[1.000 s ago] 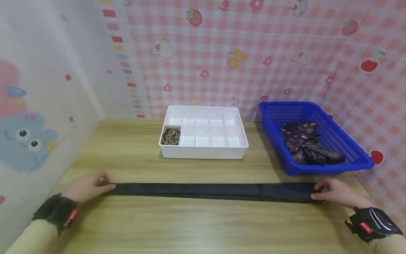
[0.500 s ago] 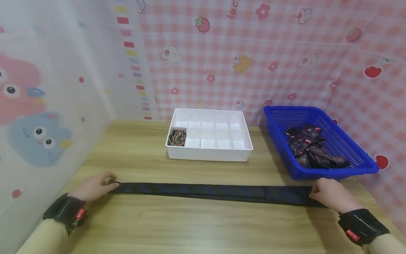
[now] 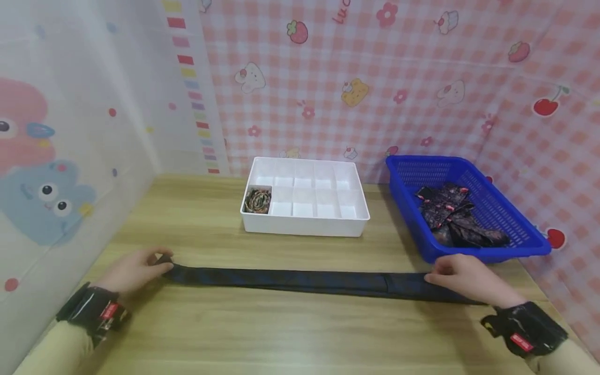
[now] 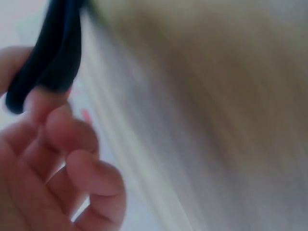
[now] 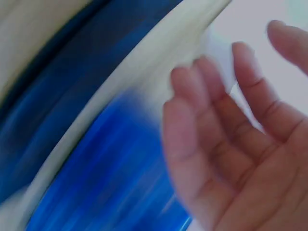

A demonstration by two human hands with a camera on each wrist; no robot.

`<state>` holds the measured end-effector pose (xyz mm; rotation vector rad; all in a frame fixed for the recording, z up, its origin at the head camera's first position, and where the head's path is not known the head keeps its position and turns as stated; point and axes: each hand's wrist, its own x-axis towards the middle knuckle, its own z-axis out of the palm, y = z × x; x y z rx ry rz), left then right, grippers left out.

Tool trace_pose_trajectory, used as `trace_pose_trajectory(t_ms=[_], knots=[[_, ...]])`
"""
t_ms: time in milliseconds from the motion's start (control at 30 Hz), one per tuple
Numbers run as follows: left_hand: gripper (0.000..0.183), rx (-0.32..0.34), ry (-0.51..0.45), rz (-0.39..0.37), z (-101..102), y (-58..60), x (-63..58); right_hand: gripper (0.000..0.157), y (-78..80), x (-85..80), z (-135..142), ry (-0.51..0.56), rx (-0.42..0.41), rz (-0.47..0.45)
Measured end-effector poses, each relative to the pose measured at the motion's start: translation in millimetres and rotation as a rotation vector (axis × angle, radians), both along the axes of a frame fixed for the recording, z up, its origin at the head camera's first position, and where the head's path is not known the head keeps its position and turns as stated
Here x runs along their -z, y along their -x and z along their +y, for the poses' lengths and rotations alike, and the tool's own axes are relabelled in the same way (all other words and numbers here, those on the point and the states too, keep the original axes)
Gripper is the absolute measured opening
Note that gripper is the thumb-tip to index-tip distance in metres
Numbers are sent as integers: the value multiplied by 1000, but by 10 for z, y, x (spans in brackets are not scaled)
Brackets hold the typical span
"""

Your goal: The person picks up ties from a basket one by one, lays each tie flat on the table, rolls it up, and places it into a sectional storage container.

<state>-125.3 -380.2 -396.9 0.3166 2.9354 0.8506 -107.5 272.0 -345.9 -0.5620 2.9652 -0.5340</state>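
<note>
A long dark navy necktie (image 3: 290, 280) lies lengthwise across the table, its wide end to the right. My left hand (image 3: 128, 271) pinches its narrow end between thumb and index finger; in the left wrist view the folded tip of the necktie (image 4: 57, 53) sits between them, other fingers loosely bent. Over the wide part is my right hand (image 3: 471, 278), covering some of it in the head view. In the right wrist view this hand (image 5: 236, 139) shows thumb and fingers apart with nothing between them, beside the cloth.
Behind the necktie stands a white divided box (image 3: 304, 225); a rolled patterned cloth (image 3: 258, 201) fills its front left compartment. At the right is a blue plastic basket (image 3: 520, 224) with dark patterned cloth pieces (image 3: 459, 219) inside. Printed curtains border the table's back and sides.
My right hand has let go of the wide end and moved left along the necktie. My left hand stays at the narrow end, which is now slightly raised.
</note>
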Motion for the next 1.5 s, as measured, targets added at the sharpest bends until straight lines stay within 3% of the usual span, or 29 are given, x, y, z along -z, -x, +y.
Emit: trace_pose_trajectory(t_ms=[100,167,300,367,500,633,800,933,1067,1167,1300,1500], knots=[[45,-20,-92,48,114,-33,-109,19,205,4,-709,125,-206,-42],[43,-12,-120,111,248,-38,-179,19,335,42,-1214,214,-308,-126],[37,19,-55,222,569,-31,-239,24,542,93,-2217,367,-403,-303],[35,32,6,264,715,-44,-236,31,612,112,-2664,430,-409,-386],[33,54,77,299,906,-86,-168,44,680,191,-3349,498,-341,-540],[29,100,72,329,1016,-99,-75,46,699,347,-3652,551,-262,-651],[37,158,0,281,998,-102,-23,31,704,522,-3769,575,-230,-659],[45,224,-19,267,893,-98,-34,23,731,588,-3792,564,-218,-635],[33,238,70,335,731,-151,-53,23,779,579,-3806,498,-216,-601],[23,241,139,346,638,-209,-51,25,791,566,-3804,402,-241,-521],[19,269,175,355,612,-206,-16,20,786,546,-3776,256,-356,-272],[18,321,208,358,631,-190,5,6,625,483,-3774,-20,-710,166]])
